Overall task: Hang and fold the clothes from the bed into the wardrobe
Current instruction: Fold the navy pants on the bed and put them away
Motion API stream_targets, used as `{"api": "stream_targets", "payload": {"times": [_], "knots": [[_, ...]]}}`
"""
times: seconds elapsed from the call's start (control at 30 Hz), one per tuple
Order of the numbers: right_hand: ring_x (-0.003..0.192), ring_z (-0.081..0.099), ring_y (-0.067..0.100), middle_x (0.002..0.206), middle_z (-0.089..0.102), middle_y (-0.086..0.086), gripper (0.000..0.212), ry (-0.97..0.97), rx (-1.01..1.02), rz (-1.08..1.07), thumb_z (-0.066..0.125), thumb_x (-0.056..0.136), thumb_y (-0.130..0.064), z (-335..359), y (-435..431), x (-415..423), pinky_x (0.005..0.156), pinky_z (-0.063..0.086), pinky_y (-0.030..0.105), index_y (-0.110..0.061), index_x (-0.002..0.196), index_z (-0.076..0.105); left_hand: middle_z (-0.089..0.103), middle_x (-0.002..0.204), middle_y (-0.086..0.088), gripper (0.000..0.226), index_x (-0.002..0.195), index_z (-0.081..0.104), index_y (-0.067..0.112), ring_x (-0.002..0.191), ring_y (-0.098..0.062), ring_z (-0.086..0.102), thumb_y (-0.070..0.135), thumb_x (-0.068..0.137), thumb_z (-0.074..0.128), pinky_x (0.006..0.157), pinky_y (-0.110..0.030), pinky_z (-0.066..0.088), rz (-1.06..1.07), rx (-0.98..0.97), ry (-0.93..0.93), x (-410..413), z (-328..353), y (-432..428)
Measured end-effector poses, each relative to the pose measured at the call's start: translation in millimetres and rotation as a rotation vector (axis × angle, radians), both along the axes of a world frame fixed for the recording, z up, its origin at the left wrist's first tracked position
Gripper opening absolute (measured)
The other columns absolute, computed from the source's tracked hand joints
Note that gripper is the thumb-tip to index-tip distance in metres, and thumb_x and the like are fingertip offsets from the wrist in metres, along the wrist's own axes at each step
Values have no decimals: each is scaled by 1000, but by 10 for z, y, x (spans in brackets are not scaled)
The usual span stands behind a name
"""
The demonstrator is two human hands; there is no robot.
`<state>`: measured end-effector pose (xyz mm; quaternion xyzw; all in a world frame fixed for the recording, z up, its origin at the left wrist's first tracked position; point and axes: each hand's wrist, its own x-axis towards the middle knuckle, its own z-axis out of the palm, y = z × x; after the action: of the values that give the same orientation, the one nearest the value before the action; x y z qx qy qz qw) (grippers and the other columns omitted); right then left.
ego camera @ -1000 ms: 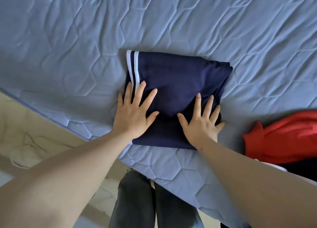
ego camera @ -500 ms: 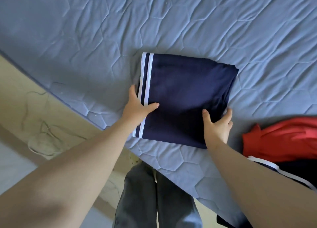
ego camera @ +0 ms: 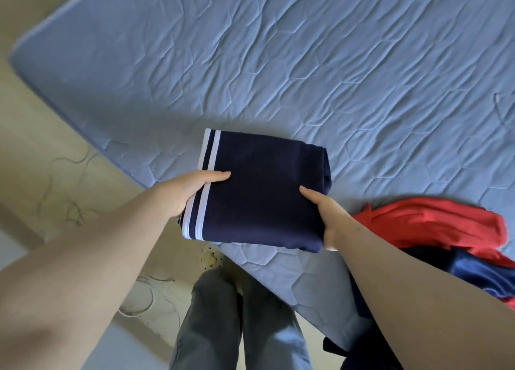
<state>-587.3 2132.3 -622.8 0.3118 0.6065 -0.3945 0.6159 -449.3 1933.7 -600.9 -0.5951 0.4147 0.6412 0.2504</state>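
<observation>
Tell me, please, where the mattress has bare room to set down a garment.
The mattress lies bare beyond the folded navy garment, which the left hand and right hand hold, out to its far-left corner. The near right is crowded by the red garment and blue cloth.

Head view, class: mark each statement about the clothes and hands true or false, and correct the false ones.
1. The left hand and the right hand each grip one side of the folded navy garment. True.
2. Two white stripes run along the navy garment's left edge. True.
3. The red garment lies neatly folded on top of the navy one. False: it lies crumpled on the bed, to the right, beyond the right forearm.
4. The left hand lies flat on the bed, holding nothing. False: it holds the striped edge, thumb on top.
</observation>
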Motion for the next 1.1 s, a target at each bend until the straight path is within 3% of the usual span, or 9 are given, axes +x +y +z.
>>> {"api": "stream_targets", "payload": {"times": [0.13, 0.23, 0.37, 0.53, 0.67, 0.93, 1.1], "knots": [[95, 63, 33, 109, 67, 10, 49, 17, -51, 22, 70, 79, -39, 481, -100, 81, 70, 52, 41, -22, 122, 57, 73, 68, -4, 18, 88, 67, 15, 61, -21, 70, 32, 81, 68, 62, -31, 48, 47, -52, 53, 159, 568, -47], [96, 63, 33, 109, 67, 11, 46, 63, -116, 69, 70, 80, -38, 983, -275, 110, 72, 52, 41, -21, 121, 58, 74, 83, -6, 26, 96, 68, 14, 80, -24, 68, 32, 78, 71, 68, -32, 49, 92, -122, 93, 279, 1128, -147], [87, 64, 30, 100, 68, 10, 40, 152, -235, 144, 68, 82, -35, 1756, -686, 183, 66, 51, 38, -20, 118, 59, 74, 90, -7, 26, 95, 68, 13, 84, -24, 67, 31, 76, 73, 71, -32, 49, 193, -236, 164, 529, 1927, -362], [81, 63, 28, 95, 68, 10, 37, 239, -369, 256, 66, 84, -33, 2586, -1306, 386, 62, 49, 35, -16, 116, 60, 72, 93, -6, 30, 97, 68, 15, 94, -26, 65, 35, 75, 73, 93, -38, 45, 297, -356, 221, 966, 2743, -703], [83, 64, 29, 97, 68, 10, 34, 307, -485, 354, 65, 85, -33, 3186, -1908, 718, 63, 50, 36, -17, 115, 61, 74, 71, -3, 22, 91, 68, 15, 80, -23, 66, 33, 79, 70, 70, -33, 47, 410, -431, 293, 1451, 3338, -1081], [87, 61, 29, 96, 66, 9, 20, 392, -641, 511, 64, 86, -32, 4042, -3277, 1640, 67, 48, 36, -15, 96, 60, 74, 90, -10, 25, 100, 69, 12, 77, -26, 71, 29, 80, 69, 71, -36, 54, 592, -520, 436, 2593, 4099, -2042], [98, 61, 31, 106, 66, 11, 28, 373, -721, 584, 65, 85, -34, 4284, -4058, 2334, 80, 49, 41, -16, 106, 60, 74, 89, -11, 29, 102, 68, 11, 73, -25, 72, 30, 79, 70, 62, -33, 54, 647, -589, 441, 3343, 4407, -2628]]}}
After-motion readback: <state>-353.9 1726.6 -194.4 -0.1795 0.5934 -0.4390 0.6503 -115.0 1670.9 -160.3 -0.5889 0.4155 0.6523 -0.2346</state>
